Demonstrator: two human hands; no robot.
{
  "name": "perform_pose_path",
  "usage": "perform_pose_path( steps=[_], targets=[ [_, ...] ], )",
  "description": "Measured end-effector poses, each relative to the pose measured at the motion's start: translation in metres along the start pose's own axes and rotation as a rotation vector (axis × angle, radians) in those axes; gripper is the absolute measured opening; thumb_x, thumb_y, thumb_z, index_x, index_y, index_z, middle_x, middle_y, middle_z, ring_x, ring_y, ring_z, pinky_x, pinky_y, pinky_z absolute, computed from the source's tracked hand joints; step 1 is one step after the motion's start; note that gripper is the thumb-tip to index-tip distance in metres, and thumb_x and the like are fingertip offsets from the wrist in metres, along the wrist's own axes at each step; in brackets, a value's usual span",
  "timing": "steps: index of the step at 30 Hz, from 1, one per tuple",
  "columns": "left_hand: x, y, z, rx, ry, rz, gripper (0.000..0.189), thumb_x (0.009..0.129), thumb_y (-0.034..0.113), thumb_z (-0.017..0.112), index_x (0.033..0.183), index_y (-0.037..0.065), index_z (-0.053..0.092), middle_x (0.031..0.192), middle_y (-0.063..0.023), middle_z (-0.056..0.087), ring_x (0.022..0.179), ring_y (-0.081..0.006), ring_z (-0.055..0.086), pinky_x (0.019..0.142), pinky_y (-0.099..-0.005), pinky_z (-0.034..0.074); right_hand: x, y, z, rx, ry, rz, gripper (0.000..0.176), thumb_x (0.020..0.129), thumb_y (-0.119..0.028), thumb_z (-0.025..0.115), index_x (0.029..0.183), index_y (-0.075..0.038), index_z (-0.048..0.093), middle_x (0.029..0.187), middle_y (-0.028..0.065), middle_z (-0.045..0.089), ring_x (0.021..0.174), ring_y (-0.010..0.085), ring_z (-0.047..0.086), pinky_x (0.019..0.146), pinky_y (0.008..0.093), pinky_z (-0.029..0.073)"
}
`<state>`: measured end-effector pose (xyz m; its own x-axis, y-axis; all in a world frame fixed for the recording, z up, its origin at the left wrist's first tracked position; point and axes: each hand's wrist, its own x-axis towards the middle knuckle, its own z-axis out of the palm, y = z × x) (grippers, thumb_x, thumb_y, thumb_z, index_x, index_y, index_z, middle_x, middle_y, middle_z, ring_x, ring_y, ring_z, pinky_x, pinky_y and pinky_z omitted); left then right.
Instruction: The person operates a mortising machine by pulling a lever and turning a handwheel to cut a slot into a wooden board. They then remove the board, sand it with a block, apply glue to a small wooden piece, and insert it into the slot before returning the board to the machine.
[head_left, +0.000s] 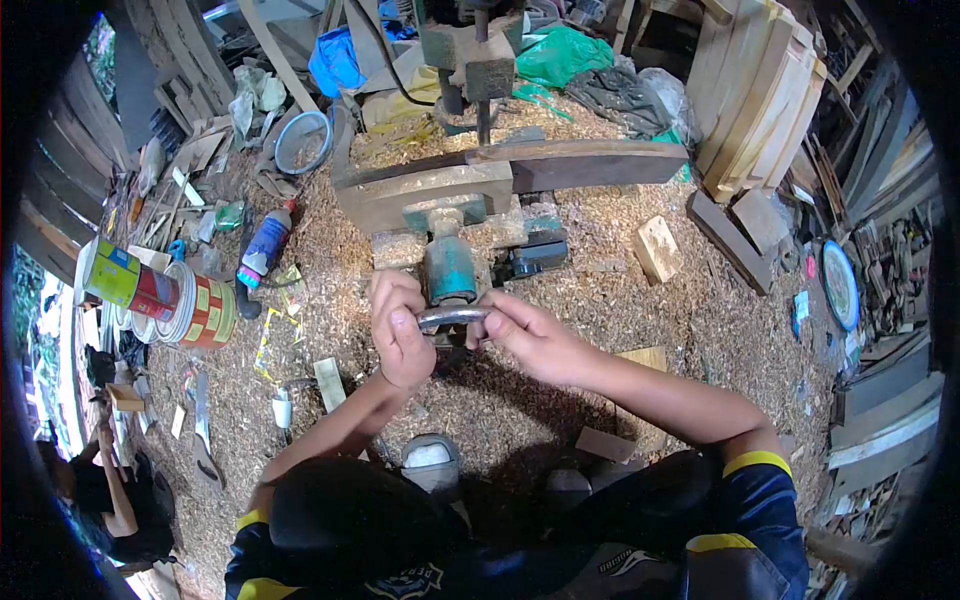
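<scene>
Gripping a curved, shiny metal handle (453, 315) from both ends!

And look at the hold: the left hand (400, 330) is curled almost into a fist, thumb pressed on the handle's near left end. Over on the other side, the right hand (525, 335) has the right end pinched between thumb and bent fingers. So the handle sits squarely between the two, across the gap.

Just ahead of the hands stands a teal-painted metal cylinder (450, 270), worn and dusty, and past it a pale, flat wooden block (435, 193). Behind that, a long, dark, slightly curved wooden board (600, 167) reaches out to the right, and farther ahead a grey metal shaft (483, 122) stands upright.

Out to the right, forward of the right hand, lies a loose pale wooden offcut (655, 250). Left of the left hand, a blue plastic bottle (265, 245) lies on its side, and beyond it are yellow-and-red pails (210, 310). Brown wood shavings (735, 345) blanket the ground all around! Well off to the left and nearer the body, another person (110, 490) in dark clothing.
</scene>
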<state>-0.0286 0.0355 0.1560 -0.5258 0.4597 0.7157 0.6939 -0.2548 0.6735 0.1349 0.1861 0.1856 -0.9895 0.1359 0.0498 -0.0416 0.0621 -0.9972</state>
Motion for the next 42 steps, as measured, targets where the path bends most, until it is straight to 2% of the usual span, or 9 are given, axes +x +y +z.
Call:
perform_pose_path(
  steps=[2, 4, 8, 17, 19, 22, 27, 32, 42],
  targets=[
    [0.018, 0.013, -0.009, 0.074, -0.029, 0.026, 0.046, 0.114, 0.032, 0.044, 0.080, 0.004, 0.055, 0.090, -0.0100, 0.056, 0.088, -0.0282, 0.051, 0.083, -0.0438, 0.038, -0.002, 0.020, 0.003, 0.172, 0.012, -0.097, 0.036, 0.119, -0.035, 0.049, 0.121, -0.003, 0.064, 0.102, 0.0065, 0.067, 0.102, 0.0190, 0.068, 0.096, 0.0366, 0.052],
    [0.046, 0.031, -0.021, 0.217, -0.396, 0.121, 0.036, 0.110, 0.031, 0.051, 0.088, 0.006, 0.063, 0.093, -0.0076, 0.058, 0.094, -0.0290, 0.054, 0.089, -0.0441, 0.035, -0.007, 0.029, 0.007, 0.307, 0.033, -0.149, 0.039, 0.120, -0.037, 0.047, 0.122, -0.002, 0.064, 0.110, 0.0054, 0.067, 0.108, 0.0179, 0.066, 0.103, 0.0358, 0.049],
    [0.059, 0.028, -0.024, 0.120, -0.611, 0.104, 0.030, 0.105, 0.032, 0.061, 0.088, 0.008, 0.068, 0.092, -0.0053, 0.060, 0.096, -0.0280, 0.055, 0.091, -0.0443, 0.035, -0.007, 0.038, 0.016, 0.364, 0.070, -0.149, 0.042, 0.120, -0.041, 0.047, 0.124, -0.003, 0.063, 0.106, 0.0047, 0.066, 0.098, 0.0139, 0.062, 0.093, 0.0321, 0.050],
    [0.030, 0.012, -0.015, 0.065, -0.382, 0.115, 0.042, 0.107, 0.038, 0.061, 0.082, 0.005, 0.069, 0.084, -0.0084, 0.061, 0.089, -0.0296, 0.054, 0.089, -0.0447, 0.038, -0.007, 0.022, 0.023, 0.158, 0.157, -0.117, 0.043, 0.119, -0.046, 0.047, 0.118, -0.005, 0.057, 0.096, 0.0023, 0.053, 0.092, 0.0141, 0.055, 0.087, 0.0336, 0.048],
    [0.007, -0.005, -0.001, -0.078, -0.066, 0.119, 0.055, 0.113, 0.043, 0.051, 0.081, 0.002, 0.067, 0.084, -0.0116, 0.062, 0.087, -0.0299, 0.055, 0.084, -0.0438, 0.042, -0.003, -0.016, 0.017, 0.017, 0.119, -0.008, 0.036, 0.119, -0.041, 0.049, 0.118, -0.006, 0.058, 0.094, 0.0040, 0.055, 0.088, 0.0146, 0.054, 0.084, 0.0339, 0.048],
    [-0.005, -0.008, 0.010, -0.081, 0.073, 0.093, 0.065, 0.117, 0.048, 0.042, 0.080, 0.000, 0.066, 0.083, -0.0133, 0.061, 0.084, -0.0301, 0.055, 0.078, -0.0426, 0.043, -0.002, -0.032, 0.011, -0.158, 0.115, 0.073, 0.026, 0.118, -0.032, 0.053, 0.119, -0.007, 0.059, 0.089, 0.0078, 0.055, 0.085, 0.0178, 0.056, 0.081, 0.0366, 0.050],
    [0.002, -0.005, -0.006, -0.112, -0.064, 0.087, 0.061, 0.117, 0.044, 0.043, 0.083, -0.001, 0.066, 0.087, -0.0134, 0.061, 0.086, -0.0297, 0.055, 0.080, -0.0428, 0.043, 0.000, -0.004, 0.004, 0.102, 0.005, -0.026, 0.034, 0.119, -0.036, 0.049, 0.124, -0.004, 0.059, 0.098, 0.0042, 0.059, 0.094, 0.0152, 0.059, 0.091, 0.0346, 0.050],
    [0.065, 0.043, -0.027, 0.128, -0.631, 0.037, 0.032, 0.107, 0.025, 0.059, 0.086, 0.003, 0.067, 0.089, -0.0086, 0.059, 0.093, -0.0287, 0.053, 0.084, -0.0452, 0.036, -0.005, 0.034, 0.020, 0.536, 0.090, -0.169, 0.042, 0.118, -0.037, 0.052, 0.137, -0.001, 0.059, 0.098, 0.0037, 0.063, 0.094, 0.0143, 0.061, 0.093, 0.0345, 0.052],
    [0.017, 0.002, -0.002, -0.044, -0.188, 0.096, 0.051, 0.113, 0.033, 0.049, 0.073, 0.002, 0.058, 0.079, -0.0115, 0.054, 0.081, -0.0302, 0.049, 0.077, -0.0436, 0.039, 0.004, -0.018, 0.017, 0.072, 0.172, -0.081, 0.032, 0.117, -0.031, 0.056, 0.130, -0.004, 0.067, 0.095, 0.0051, 0.066, 0.089, 0.0150, 0.062, 0.084, 0.0339, 0.052]
  ],
)
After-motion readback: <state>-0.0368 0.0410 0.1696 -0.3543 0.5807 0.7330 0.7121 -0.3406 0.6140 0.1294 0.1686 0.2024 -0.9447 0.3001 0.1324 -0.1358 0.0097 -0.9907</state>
